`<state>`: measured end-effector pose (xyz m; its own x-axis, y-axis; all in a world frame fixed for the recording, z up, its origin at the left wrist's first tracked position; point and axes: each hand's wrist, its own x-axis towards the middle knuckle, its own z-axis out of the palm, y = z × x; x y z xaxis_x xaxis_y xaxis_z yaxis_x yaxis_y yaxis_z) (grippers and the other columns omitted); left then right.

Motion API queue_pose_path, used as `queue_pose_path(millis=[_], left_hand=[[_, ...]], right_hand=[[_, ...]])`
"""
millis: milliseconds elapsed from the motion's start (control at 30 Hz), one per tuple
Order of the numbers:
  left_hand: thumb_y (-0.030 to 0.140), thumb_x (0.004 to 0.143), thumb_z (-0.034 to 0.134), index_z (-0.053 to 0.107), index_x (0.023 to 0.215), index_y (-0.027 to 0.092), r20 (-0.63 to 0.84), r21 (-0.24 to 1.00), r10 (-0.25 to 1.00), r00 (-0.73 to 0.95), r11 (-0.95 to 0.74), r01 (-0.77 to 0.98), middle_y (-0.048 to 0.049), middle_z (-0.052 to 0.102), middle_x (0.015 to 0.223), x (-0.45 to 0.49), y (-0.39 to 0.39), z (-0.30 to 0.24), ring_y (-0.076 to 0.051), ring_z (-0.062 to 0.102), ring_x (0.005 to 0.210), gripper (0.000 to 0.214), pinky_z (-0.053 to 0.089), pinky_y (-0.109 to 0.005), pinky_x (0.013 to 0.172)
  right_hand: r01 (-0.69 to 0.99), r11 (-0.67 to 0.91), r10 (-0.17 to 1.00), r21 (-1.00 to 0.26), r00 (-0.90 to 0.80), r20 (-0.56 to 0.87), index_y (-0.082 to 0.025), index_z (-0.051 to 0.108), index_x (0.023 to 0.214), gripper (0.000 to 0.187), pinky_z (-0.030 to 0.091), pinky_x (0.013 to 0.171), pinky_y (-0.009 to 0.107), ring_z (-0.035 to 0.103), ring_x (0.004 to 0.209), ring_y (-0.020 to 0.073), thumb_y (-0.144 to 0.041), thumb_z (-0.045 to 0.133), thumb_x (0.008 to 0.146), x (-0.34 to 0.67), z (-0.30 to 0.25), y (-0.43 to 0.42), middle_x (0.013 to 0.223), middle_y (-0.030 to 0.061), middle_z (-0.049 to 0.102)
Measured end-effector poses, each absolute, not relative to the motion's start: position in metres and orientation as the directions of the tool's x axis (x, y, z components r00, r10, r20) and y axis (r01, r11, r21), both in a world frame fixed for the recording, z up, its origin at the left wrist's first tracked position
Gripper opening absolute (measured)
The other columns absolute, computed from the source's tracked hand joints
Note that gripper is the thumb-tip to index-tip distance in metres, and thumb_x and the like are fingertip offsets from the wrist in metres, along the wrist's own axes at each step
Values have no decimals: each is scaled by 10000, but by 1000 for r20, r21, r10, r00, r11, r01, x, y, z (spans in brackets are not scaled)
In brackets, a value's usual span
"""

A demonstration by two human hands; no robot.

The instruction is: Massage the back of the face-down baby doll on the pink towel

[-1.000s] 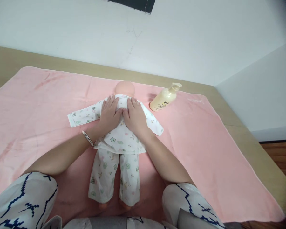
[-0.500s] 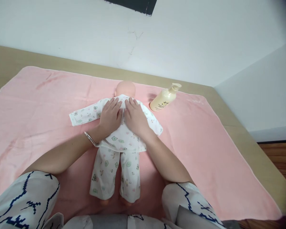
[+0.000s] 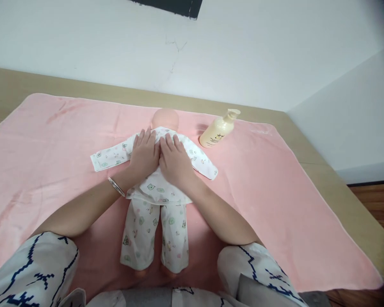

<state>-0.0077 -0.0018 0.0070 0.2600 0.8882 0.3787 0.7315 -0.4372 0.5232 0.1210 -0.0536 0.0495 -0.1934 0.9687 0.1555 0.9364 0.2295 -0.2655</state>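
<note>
A baby doll [image 3: 165, 118] in a white patterned top [image 3: 160, 187] and matching trousers [image 3: 141, 234] lies face down, its head away from me. Flat on the left side of its upper back rests my left hand [image 3: 144, 153], fingers stretched out, a silver bangle [image 3: 116, 186] on the wrist. My right hand [image 3: 176, 162] lies palm down beside it, fingers extended on the middle and right of the back. The two hands touch or nearly touch at the thumbs. Neither one grips anything; the palms are hidden.
Right of the doll's head a cream pump bottle [image 3: 217, 130] stands on the pink blanket [image 3: 269, 204]. The blanket covers a wooden surface [image 3: 316, 170] against a white wall [image 3: 243, 51]. Dark wood flooring [image 3: 376, 204] shows at the far right.
Both hands have slid slightly left on the doll's back, the right one more, closing the gap between them. The view has shifted a little.
</note>
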Motion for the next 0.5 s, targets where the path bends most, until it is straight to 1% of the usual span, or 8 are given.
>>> queue_pose_path(millis=[67,133,167,233,333,400,500], left_hand=[[286,1017,308,470,1461,59,372,482,875,310,-468,741,-216,443,1576,-2,-20,16,-350,314,1537,524,233,-583,1268],[259,1008,317,482,1450,53,377,455,855,356,-506,733,-217,441,1578,2,-33,22,-337,319,1538,516,213,-561,1283],[251,1003,322,488,1447,63,379,457,849,368,-517,724,-208,442,1580,3,-34,24,-326,322,1538,509,209,-551,1288],[258,993,348,490,1448,92,367,490,859,356,-504,711,-183,452,1580,2,-27,24,-313,323,1539,505,216,-546,1287],[295,981,365,511,1429,103,321,568,902,289,-428,703,-177,494,1550,-7,3,15,-326,361,1516,509,239,-575,1266],[319,979,352,554,1382,104,311,595,916,256,-397,699,-186,543,1505,-13,21,7,-331,401,1490,499,252,-589,1253],[360,988,355,566,1365,106,365,587,903,226,-412,697,-201,546,1496,-14,23,2,-340,397,1492,501,232,-594,1255]], right_hand=[[918,177,981,-354,-134,142,-52,362,1559,580,233,1269,547,259,1554,318,-223,275,1011,140,45,-33,1646,171,335],[904,83,991,-420,-33,127,-37,373,1549,592,220,1271,548,285,1545,320,-318,267,1039,155,40,-14,1628,191,362],[902,49,993,-428,4,122,-28,385,1540,603,219,1267,559,291,1541,333,-351,263,1045,159,39,-10,1618,205,373],[919,26,992,-393,24,122,8,398,1522,609,233,1255,578,298,1533,363,-345,262,1044,155,39,-15,1599,241,387],[956,93,988,-278,-55,143,78,368,1512,604,276,1247,564,291,1530,389,-275,288,1029,130,45,-46,1590,298,364],[959,155,980,-237,-120,156,50,361,1531,601,304,1240,557,259,1543,391,-271,320,1023,116,51,-66,1613,273,339],[947,176,981,-268,-146,129,13,373,1540,595,277,1263,522,242,1554,365,-295,312,1035,117,56,-66,1632,229,331]])
